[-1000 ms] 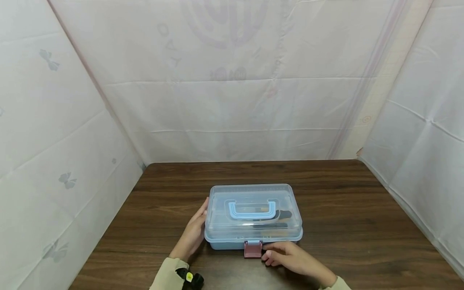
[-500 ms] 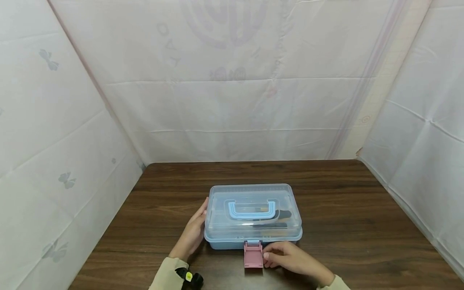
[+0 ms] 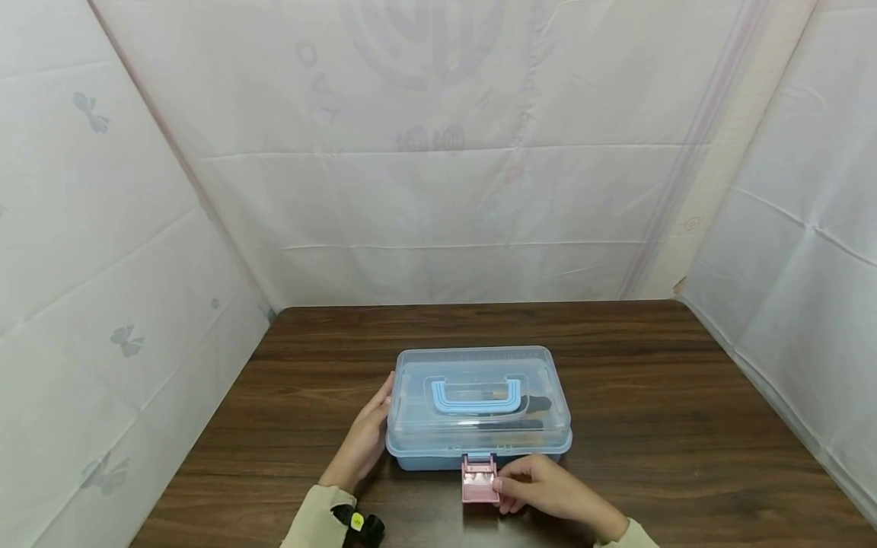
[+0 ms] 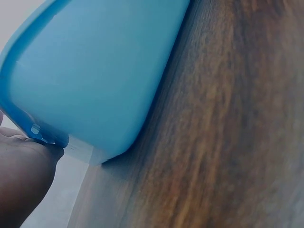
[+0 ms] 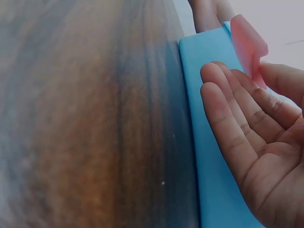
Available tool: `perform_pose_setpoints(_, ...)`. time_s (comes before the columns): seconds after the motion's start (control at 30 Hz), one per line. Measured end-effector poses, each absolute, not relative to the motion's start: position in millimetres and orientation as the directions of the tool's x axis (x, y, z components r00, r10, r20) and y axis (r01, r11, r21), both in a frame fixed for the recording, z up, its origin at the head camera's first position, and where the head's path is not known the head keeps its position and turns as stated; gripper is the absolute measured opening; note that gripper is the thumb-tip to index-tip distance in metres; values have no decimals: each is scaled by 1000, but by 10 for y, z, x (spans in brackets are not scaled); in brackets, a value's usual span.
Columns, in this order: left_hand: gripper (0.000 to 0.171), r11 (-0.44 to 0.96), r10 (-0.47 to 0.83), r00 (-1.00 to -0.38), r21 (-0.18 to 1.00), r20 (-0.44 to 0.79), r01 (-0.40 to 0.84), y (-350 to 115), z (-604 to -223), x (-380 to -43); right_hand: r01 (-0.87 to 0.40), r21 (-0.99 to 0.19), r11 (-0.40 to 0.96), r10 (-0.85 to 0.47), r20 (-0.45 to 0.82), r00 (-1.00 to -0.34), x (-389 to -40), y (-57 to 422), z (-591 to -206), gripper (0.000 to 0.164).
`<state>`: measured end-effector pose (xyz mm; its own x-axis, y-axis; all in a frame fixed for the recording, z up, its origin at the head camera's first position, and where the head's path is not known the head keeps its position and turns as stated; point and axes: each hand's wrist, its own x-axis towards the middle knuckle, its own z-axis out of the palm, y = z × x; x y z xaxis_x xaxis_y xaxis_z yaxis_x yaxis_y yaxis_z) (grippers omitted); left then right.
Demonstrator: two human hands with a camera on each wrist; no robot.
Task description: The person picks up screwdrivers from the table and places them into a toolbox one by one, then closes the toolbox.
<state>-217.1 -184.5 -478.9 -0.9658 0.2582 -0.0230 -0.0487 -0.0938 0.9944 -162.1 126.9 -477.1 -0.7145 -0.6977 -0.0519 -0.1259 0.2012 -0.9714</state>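
A light-blue plastic storage box (image 3: 438, 463) with a clear lid (image 3: 418, 380) stands on the table, its blue carry handle (image 3: 476, 406) lying flat on top. Dark and tan items inside show blurrily through the lid. My left hand (image 3: 363, 445) rests along the box's left side with fingers stretched out; in the left wrist view part of that hand (image 4: 26, 175) touches the rim. At the front, a pink latch (image 3: 479, 487) sticks out, swung away from the box. My right hand (image 3: 548, 491) pinches the latch's right edge between thumb and forefinger, the other fingers (image 5: 228, 128) loosely bent.
A dark wood-grain table (image 3: 651, 396) lies beneath. White sheeting with faint prints hangs behind (image 3: 438, 198) and on both sides. A black wrist strap with a camera (image 3: 363, 527) sits on the left wrist.
The pink latch has swung outward from the box front and now tips slightly upward, catching light. My right thumb and forefinger have come onto its edge. The left hand has stayed put.
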Motion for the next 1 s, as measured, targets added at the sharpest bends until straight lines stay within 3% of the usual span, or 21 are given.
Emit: perform_pose_setpoints(1.0,66,-99,271,-962,994,-24,-53,-1848,-4768,-2160,-145,-983,116,-719,17,-695,-1635,1290,-4607,42)
